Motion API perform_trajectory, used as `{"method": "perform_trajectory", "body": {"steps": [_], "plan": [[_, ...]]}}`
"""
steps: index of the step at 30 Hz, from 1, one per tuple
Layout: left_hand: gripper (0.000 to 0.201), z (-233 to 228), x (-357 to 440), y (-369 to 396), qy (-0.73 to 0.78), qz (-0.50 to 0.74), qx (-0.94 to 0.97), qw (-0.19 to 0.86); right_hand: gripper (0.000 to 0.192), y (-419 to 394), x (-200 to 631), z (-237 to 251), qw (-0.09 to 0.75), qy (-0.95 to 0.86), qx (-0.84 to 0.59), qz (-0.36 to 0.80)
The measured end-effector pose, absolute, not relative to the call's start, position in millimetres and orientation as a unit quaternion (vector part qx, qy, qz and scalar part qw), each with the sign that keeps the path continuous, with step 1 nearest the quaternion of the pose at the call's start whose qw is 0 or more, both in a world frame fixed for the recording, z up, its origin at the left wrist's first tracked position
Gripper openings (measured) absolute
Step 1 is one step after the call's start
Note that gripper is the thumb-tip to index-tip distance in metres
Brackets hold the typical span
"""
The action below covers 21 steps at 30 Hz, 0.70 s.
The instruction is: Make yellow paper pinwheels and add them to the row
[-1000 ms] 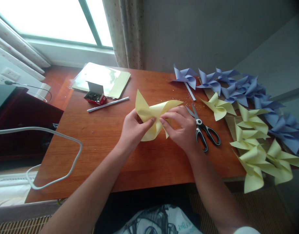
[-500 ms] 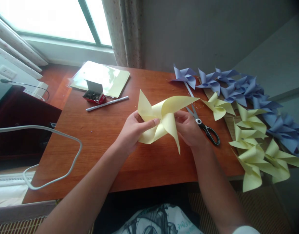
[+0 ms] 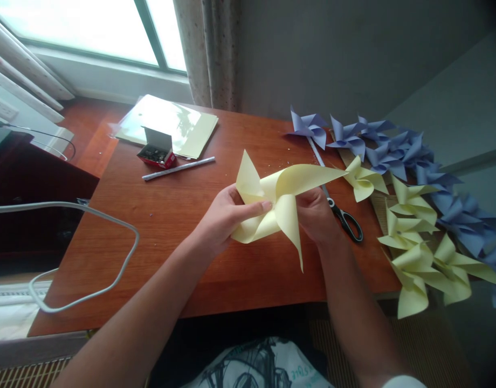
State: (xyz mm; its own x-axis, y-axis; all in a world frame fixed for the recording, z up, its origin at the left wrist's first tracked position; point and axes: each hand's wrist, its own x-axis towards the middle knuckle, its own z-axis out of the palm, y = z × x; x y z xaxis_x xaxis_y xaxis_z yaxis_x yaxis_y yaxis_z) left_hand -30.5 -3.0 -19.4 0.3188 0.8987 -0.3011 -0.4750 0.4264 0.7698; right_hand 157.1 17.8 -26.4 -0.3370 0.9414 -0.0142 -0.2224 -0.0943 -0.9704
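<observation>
A pale yellow paper pinwheel [image 3: 280, 205] is held just above the wooden table [image 3: 171, 237], its four vanes folded toward the centre. My left hand [image 3: 227, 218] grips it from the left, thumb pressed on the centre. My right hand [image 3: 315, 213] holds it from the right, partly hidden behind a vane. Black-handled scissors [image 3: 343, 218] lie right beside my right hand.
Several finished yellow pinwheels [image 3: 413, 237] and blue pinwheels [image 3: 393, 148] are piled along the table's right edge. A white stick [image 3: 179, 168], a small red box of pins [image 3: 156, 155] and a stack of yellow paper [image 3: 167, 125] lie at the back left. A white tube frame [image 3: 90, 253] stands to the left.
The pinwheel has been lifted off the table and turned to face me, its vanes spreading out. My right hand has moved from on top of it to behind its right side.
</observation>
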Motion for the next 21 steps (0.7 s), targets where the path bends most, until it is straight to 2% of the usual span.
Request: {"method": "perform_trajectory", "body": {"steps": [21], "plan": [[0.034,-19.6,-30.4,-3.7,0.314,0.442,0.276,0.794,0.017,11.8,151.3,-21.9,0.484,-0.487,-0.361,0.631]]}}
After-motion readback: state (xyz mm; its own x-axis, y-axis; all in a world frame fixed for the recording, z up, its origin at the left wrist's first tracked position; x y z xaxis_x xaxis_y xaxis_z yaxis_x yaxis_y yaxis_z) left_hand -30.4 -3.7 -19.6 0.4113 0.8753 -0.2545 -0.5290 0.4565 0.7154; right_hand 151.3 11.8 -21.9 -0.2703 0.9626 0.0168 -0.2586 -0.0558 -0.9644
